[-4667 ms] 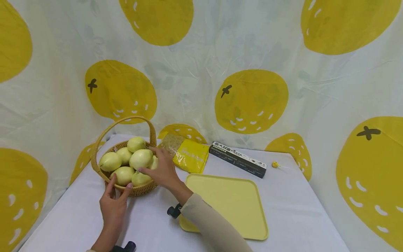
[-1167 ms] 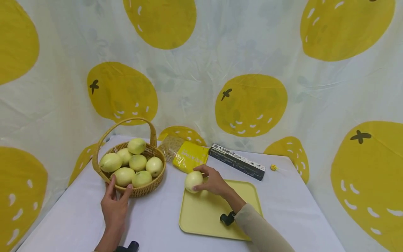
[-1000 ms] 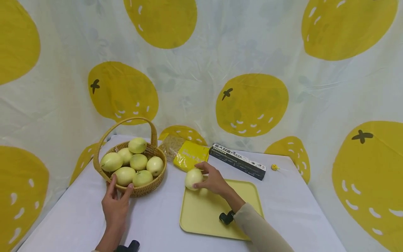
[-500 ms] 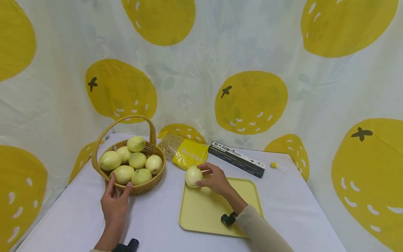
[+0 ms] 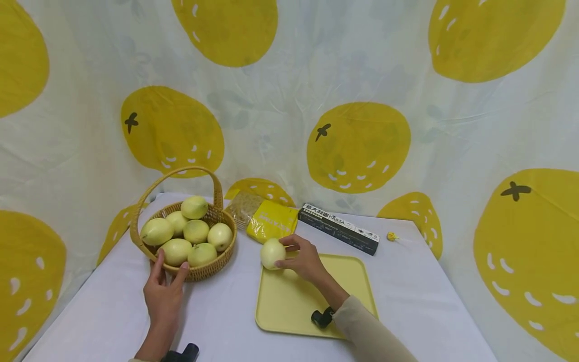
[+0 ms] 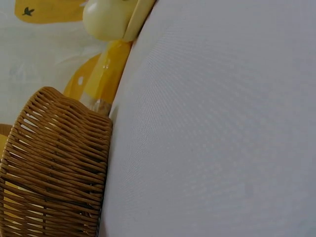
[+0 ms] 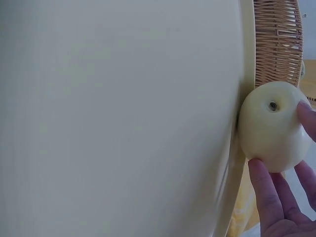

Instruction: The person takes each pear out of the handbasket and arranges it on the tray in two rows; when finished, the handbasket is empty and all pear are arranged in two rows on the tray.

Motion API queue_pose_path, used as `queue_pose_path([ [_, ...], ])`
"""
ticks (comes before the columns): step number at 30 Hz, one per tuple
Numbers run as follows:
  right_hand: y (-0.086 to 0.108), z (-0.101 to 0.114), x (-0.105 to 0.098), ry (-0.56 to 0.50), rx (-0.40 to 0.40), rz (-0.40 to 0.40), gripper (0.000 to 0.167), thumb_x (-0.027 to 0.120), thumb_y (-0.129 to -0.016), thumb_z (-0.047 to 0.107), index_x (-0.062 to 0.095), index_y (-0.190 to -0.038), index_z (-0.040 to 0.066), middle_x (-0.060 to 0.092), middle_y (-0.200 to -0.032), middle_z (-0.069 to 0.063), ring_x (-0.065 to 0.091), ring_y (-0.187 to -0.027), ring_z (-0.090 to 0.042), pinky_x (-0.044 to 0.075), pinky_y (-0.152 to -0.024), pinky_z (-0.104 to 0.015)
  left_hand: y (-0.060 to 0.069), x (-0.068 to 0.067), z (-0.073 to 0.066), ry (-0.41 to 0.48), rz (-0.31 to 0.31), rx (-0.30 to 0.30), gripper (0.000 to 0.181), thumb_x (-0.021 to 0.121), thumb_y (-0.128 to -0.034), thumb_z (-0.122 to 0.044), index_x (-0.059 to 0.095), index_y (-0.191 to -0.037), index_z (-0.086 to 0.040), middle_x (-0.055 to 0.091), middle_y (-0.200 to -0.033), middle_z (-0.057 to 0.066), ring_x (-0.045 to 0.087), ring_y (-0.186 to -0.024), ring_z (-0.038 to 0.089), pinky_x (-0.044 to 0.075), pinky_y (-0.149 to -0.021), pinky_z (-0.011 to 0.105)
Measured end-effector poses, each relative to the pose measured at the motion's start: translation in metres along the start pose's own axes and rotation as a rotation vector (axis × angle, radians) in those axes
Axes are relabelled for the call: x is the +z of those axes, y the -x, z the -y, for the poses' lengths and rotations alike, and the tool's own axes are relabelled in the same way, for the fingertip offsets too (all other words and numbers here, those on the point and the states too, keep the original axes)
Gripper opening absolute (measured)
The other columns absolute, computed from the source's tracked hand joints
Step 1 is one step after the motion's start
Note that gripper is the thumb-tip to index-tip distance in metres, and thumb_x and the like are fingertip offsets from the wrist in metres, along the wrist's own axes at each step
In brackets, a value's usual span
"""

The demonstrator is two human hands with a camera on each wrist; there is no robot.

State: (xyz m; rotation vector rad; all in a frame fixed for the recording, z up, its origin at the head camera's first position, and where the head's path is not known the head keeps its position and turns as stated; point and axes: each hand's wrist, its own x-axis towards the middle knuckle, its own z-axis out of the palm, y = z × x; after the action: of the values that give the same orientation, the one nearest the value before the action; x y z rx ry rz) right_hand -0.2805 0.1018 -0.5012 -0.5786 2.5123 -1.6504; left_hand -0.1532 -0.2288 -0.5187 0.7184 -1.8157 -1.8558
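In the head view, my right hand [image 5: 304,261] holds a small pale melon [image 5: 272,254] between thumb and fingers at the back left corner of a yellow tray [image 5: 289,317]. The right wrist view shows this melon [image 7: 271,131] up close, its stem dimple visible, against the tray's rim [image 7: 247,54]. My left hand [image 5: 164,296] rests on the front of a wicker basket [image 5: 210,271], thumb and forefinger spread and touching its rim; its other fingers are partly hidden. Several similar melons [image 5: 196,232] lie in the basket. No finger shows in the left wrist view, only the basket side [image 6: 54,168].
Behind the tray lies a yellow packet [image 5: 273,221] of what looks like dry pasta. A long black pasta box [image 5: 339,229] stands to its right, and a small yellow object [image 5: 392,236] farther right. The basket's tall handle [image 5: 181,171] arches over the melons. A fruit-print curtain [image 5: 267,100] hangs behind.
My right hand has moved right from the basket to the tray corner, bringing a melon along. Over the last second hand and melon barely shift. My left hand stays at the basket.
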Motion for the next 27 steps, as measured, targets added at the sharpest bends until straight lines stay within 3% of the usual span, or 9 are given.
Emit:
queue_pose_path([
  [4,-0.001,-0.002,-0.002,0.038,0.013,0.008,0.057,0.098,-0.076,0.019,0.071,-0.126,0.017,0.076,-0.127,-0.007,0.072,-0.118,-0.034,0.062,-0.103,-0.055,0.001,0.000,-0.001,-0.008,-0.003,-0.004,0.084,0.079,-0.0981,-0.031,0.030,-0.166,-0.035,0.019,-0.175,-0.018,0.009,-0.166,0.013,0.016,-0.136,0.028],
  [13,0.001,0.002,-0.009,0.038,0.025,-0.005,0.056,0.099,-0.076,0.020,0.073,-0.126,0.015,0.074,-0.128,-0.007,0.070,-0.120,-0.034,0.066,-0.098,-0.046,0.001,0.000,0.000,-0.017,-0.009,-0.007,0.083,0.079,-0.0982,-0.031,0.030,-0.166,-0.036,0.019,-0.175,-0.018,0.009,-0.165,0.014,0.018,-0.136,0.029],
  [20,-0.003,0.015,-0.010,0.036,-0.070,-0.050,0.059,0.096,-0.079,0.016,0.070,-0.130,0.007,0.071,-0.134,-0.015,0.065,-0.124,-0.041,0.063,-0.105,-0.056,-0.002,-0.001,0.001,-0.027,-0.005,-0.016,0.084,0.078,-0.0986,-0.033,0.029,-0.166,-0.037,0.017,-0.175,-0.019,0.007,-0.165,0.014,0.017,-0.136,0.030],
  [23,-0.005,0.025,-0.008,0.055,-0.101,-0.069,0.059,0.096,-0.080,0.019,0.071,-0.132,0.011,0.072,-0.134,-0.010,0.064,-0.126,-0.039,0.061,-0.107,-0.058,-0.002,-0.001,0.001,-0.033,-0.006,-0.020,0.084,0.078,-0.0986,-0.033,0.029,-0.166,-0.037,0.016,-0.176,-0.018,0.006,-0.166,0.013,0.017,-0.136,0.031],
  [27,-0.008,0.038,-0.005,0.055,-0.129,-0.076,0.057,0.096,-0.080,0.023,0.071,-0.131,0.017,0.071,-0.134,-0.002,0.065,-0.127,-0.034,0.063,-0.106,-0.051,-0.002,-0.001,0.001,-0.033,-0.001,-0.018,0.083,0.078,-0.0986,-0.034,0.029,-0.166,-0.038,0.015,-0.177,-0.017,0.005,-0.166,0.014,0.017,-0.137,0.034],
])
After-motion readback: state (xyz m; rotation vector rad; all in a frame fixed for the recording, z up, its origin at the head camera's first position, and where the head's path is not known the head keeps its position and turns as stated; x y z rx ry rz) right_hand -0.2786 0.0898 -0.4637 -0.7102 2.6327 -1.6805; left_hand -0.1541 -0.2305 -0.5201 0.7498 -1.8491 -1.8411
